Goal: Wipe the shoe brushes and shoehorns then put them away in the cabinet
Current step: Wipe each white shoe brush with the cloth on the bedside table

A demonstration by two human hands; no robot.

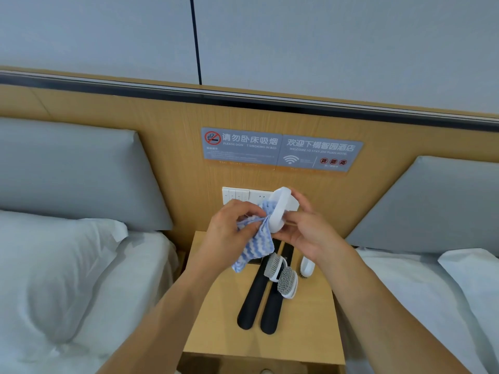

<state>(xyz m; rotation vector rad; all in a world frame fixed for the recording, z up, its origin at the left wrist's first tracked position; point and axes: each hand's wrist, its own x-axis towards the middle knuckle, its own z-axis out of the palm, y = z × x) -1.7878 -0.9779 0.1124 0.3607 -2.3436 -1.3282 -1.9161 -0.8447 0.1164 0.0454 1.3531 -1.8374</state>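
While two black shoehorns (pixel 259 298) and three brushes (pixel 288 282) lie on the desk (pixel 310 330) below the grip, the right hand (pixel 305 233) pinches a white brush (pixel 280 209); left hand (pixel 232 228) presses a striped blue cloth (pixel 256 247) against its near side.

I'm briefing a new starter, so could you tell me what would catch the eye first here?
Above the wooden nightstand between two beds, the left hand rubs a blue-and-white cloth on a white brush held by the right hand. Below lie two black shoehorns and more brushes.
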